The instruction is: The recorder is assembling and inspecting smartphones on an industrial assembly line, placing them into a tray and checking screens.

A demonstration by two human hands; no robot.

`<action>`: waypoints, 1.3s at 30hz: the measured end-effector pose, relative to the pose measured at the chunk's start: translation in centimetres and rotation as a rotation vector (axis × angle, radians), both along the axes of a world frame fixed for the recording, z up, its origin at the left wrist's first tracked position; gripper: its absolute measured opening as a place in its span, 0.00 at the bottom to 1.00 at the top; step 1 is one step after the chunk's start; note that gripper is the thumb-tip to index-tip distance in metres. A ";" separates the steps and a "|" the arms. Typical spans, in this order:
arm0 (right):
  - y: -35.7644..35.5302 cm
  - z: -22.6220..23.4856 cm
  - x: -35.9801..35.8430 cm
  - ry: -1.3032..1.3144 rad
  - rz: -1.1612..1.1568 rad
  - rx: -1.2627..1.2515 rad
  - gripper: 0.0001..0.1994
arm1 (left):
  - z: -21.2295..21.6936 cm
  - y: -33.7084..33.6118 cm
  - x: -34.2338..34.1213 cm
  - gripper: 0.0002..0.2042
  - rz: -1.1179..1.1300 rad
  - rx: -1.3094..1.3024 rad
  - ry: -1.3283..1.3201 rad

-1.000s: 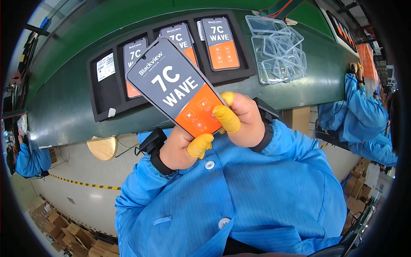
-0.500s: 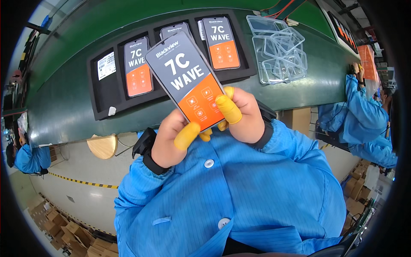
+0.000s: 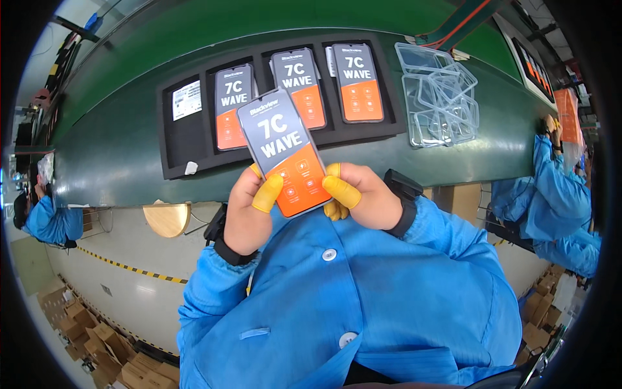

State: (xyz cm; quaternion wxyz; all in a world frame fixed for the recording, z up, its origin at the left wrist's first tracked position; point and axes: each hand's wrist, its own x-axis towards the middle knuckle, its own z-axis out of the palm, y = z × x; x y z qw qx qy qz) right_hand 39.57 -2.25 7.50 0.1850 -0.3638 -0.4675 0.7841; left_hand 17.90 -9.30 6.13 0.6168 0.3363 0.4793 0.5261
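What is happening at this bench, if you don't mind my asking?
A person in a blue smock holds a grey-and-orange-faced smartphone between the left hand and right hand, with yellow finger cots on. Behind it, a black foam tray holds three matching smartphones; its leftmost compartment shows only a white label. Clear plastic cases lie piled to the right.

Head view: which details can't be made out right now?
In the head view:
Held phone: its back, facing away.
Left hand and right hand: parts hidden behind the held phone.
Middle phone in the black tray: lower left part, covered by the held phone.
White label: fine print, too small.
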 end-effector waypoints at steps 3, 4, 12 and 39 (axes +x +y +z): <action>0.4 -0.9 0.2 -0.003 0.056 0.073 0.10 | 1.0 0.0 -3.2 0.14 0.028 0.052 0.182; 0.5 -1.3 0.3 -0.007 0.065 0.133 0.10 | 1.8 -0.1 -4.8 0.14 0.026 0.050 0.325; 1.2 -4.7 1.7 -0.175 -0.034 0.613 0.08 | 5.1 3.1 -15.0 0.11 0.112 -0.190 0.617; 1.3 -7.1 1.7 -0.216 -0.068 0.758 0.08 | 2.2 7.7 -17.7 0.24 0.058 -0.227 1.285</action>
